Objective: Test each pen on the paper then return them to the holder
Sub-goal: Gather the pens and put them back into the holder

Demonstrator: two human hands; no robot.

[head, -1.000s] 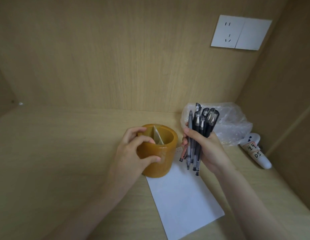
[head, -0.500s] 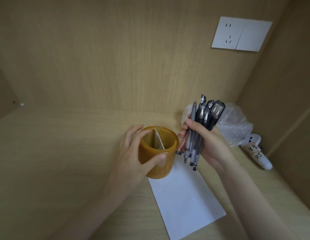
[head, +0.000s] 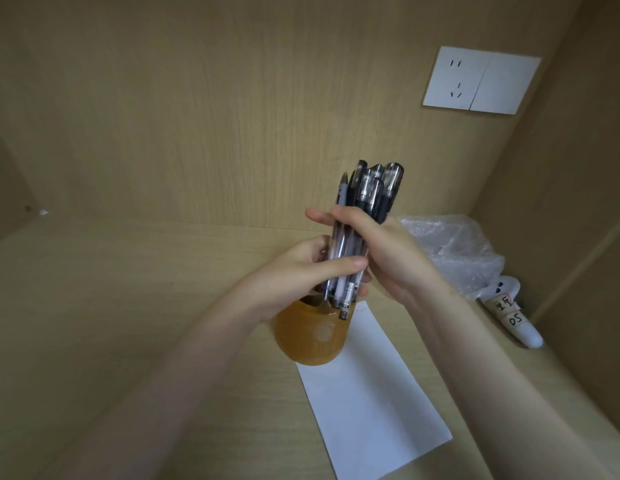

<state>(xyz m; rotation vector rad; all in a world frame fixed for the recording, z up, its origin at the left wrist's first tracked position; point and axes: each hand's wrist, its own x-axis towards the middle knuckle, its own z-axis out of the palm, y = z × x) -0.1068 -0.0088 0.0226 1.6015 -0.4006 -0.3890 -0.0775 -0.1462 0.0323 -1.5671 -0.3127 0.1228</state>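
Inside a light wood-laminate study nook: white wall socket (head: 481, 80) on the back panel, crumpled plastic bag (head: 454, 252) and labelled white tube (head: 513, 317) in the bench (head: 128, 306) corner.

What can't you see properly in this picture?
Head view:
- Inside of the holder: hidden by the left hand and the pens.
- Exact pen count: they overlap, and both hands, including the right hand, cover them.
- Any marks on the paper: too faint.
- Writing on the white tube: too small.
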